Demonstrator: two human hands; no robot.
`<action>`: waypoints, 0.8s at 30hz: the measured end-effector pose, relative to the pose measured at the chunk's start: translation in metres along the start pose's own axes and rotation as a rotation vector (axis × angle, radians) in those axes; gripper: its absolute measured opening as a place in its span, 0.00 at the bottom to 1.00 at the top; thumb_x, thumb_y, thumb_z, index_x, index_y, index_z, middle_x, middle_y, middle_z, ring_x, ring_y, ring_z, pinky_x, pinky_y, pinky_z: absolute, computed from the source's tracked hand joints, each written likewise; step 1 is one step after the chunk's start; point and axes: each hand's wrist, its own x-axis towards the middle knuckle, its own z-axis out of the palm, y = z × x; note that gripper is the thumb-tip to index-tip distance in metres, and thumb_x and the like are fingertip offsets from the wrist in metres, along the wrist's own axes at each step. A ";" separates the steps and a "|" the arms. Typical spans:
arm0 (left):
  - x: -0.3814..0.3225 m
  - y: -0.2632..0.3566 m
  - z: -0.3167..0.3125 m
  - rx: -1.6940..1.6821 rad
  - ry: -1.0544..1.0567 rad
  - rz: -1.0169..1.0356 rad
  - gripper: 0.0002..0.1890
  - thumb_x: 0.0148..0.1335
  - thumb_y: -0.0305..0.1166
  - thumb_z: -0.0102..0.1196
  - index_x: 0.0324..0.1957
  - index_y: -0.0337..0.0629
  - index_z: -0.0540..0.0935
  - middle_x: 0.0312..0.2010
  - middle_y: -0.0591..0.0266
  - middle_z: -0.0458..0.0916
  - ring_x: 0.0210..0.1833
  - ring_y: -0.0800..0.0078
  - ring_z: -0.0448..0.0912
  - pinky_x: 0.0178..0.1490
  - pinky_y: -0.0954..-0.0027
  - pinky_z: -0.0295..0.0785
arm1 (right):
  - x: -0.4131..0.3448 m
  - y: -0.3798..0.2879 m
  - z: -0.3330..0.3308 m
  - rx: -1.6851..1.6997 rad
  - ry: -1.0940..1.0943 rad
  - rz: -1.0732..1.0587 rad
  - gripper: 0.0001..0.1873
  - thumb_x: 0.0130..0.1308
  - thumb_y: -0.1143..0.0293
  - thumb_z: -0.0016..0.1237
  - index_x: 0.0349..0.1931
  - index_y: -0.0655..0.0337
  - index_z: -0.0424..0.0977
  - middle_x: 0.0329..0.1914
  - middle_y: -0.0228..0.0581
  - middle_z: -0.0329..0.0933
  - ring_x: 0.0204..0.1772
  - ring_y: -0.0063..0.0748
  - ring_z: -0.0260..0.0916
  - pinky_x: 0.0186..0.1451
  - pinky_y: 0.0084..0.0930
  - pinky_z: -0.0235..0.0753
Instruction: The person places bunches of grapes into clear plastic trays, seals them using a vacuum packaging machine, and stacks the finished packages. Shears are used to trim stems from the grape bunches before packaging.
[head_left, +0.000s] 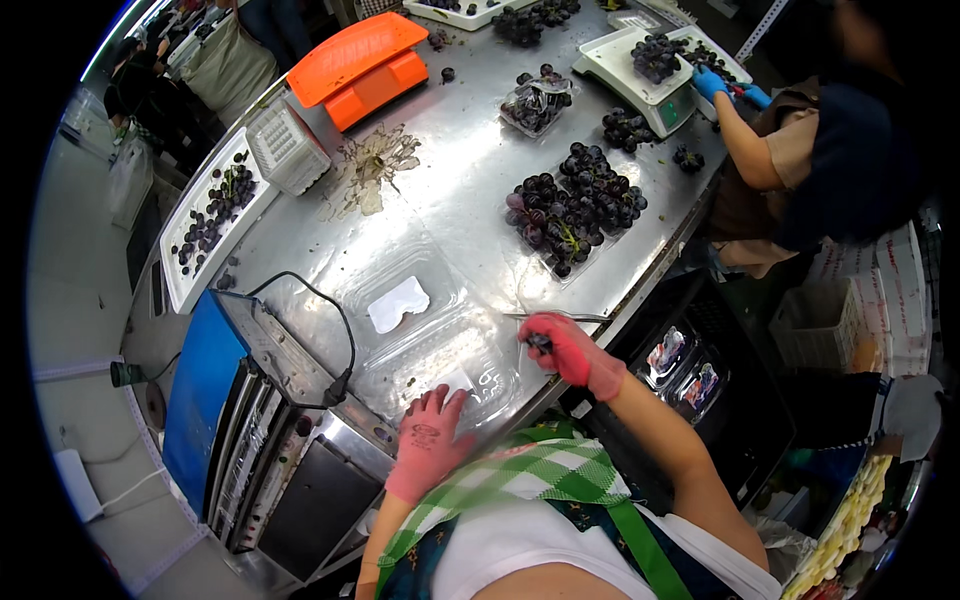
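My left hand (431, 442), in a pink glove, has its fingers spread over the near left edge of an opened clear plastic clamshell box (487, 375). A white paper piece (399, 304) shows at the lid half, and small bits lie in the near half. My right hand (570, 352), in a reddish-pink glove, curls around a small dark thing (538, 343), likely a grape; the fingers partly hide it. A slim metal tool (592, 318) lies by the table edge, partly behind that hand. Beyond it, dark grapes (574, 202) heap over a clear container.
A blue-topped sealing machine (199, 397) with a black cable (345, 322) stands left. Behind are a grape tray (176, 217), stacked containers (289, 146) and an orange scale (375, 75). A blue-gloved co-worker (787, 142) works by a white scale (637, 67). A black crate (750, 457) stands right.
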 end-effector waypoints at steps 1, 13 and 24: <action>-0.002 0.001 0.000 -0.066 -0.006 -0.008 0.28 0.47 0.41 0.55 0.51 0.44 0.69 0.50 0.49 0.67 0.49 0.55 0.68 0.50 0.61 0.65 | -0.008 0.011 -0.003 0.244 -0.071 0.055 0.14 0.59 0.60 0.42 0.35 0.61 0.69 0.36 0.41 0.69 0.30 0.26 0.67 0.28 0.18 0.70; -0.072 -0.014 -0.019 -0.273 0.175 0.062 0.22 0.53 0.38 0.53 0.49 0.39 0.70 0.46 0.50 0.71 0.45 0.56 0.72 0.47 0.63 0.68 | -0.012 0.019 0.088 0.387 -0.235 -0.018 0.13 0.61 0.63 0.44 0.41 0.62 0.69 0.41 0.42 0.68 0.35 0.29 0.66 0.31 0.17 0.70; -0.167 -0.030 -0.008 -0.366 0.492 -0.205 0.18 0.54 0.39 0.52 0.46 0.44 0.72 0.41 0.56 0.74 0.43 0.60 0.73 0.46 0.64 0.67 | 0.112 -0.010 0.283 -0.003 -0.355 0.185 0.06 0.61 0.69 0.41 0.28 0.61 0.67 0.27 0.37 0.72 0.33 0.34 0.69 0.45 0.38 0.72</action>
